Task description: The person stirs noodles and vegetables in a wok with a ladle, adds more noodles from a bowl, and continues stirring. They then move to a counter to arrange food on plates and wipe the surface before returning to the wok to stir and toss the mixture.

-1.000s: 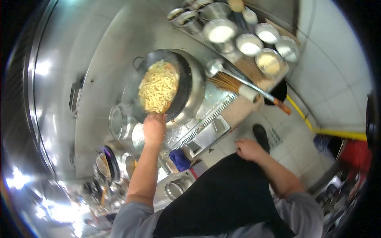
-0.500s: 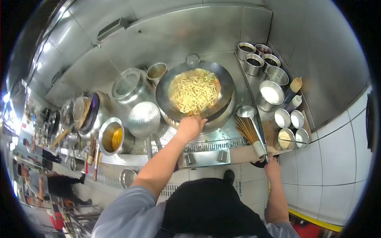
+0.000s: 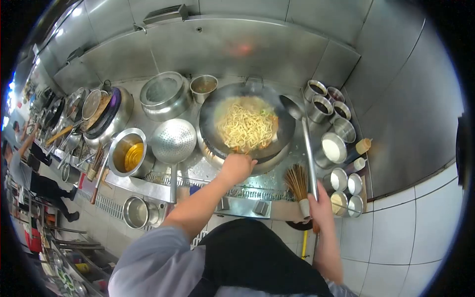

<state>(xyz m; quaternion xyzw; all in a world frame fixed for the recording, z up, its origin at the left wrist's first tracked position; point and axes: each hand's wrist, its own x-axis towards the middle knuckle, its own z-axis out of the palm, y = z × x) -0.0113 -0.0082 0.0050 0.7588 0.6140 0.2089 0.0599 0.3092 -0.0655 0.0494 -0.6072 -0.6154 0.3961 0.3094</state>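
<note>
A dark wok (image 3: 209, 119) holds steaming noodles (image 3: 247, 127) with bits of vegetable among them. My left hand (image 3: 238, 167) is closed on the wok's near edge; whether a cloth or handle lies under the fingers is hidden. My right hand (image 3: 320, 204) grips a long-handled ladle (image 3: 307, 143) low on its handle. The ladle's bowl hangs over the wok's right rim, apart from the noodles. Just left of my right hand lies a bamboo wok brush (image 3: 297, 183).
Sauce pots (image 3: 320, 109) and white-filled cups (image 3: 334, 148) line the right side, beside squeeze bottles (image 3: 358, 148). A perforated strainer (image 3: 173, 141), a pot of yellow oil (image 3: 132, 153) and a lidded pot (image 3: 166, 94) stand left. Other people (image 3: 39, 173) are far left.
My right hand has lifted the ladle off the brush area, bringing its bowl up to the wok's right rim. My left hand stays on the wok's edge. The view has turned slightly.
</note>
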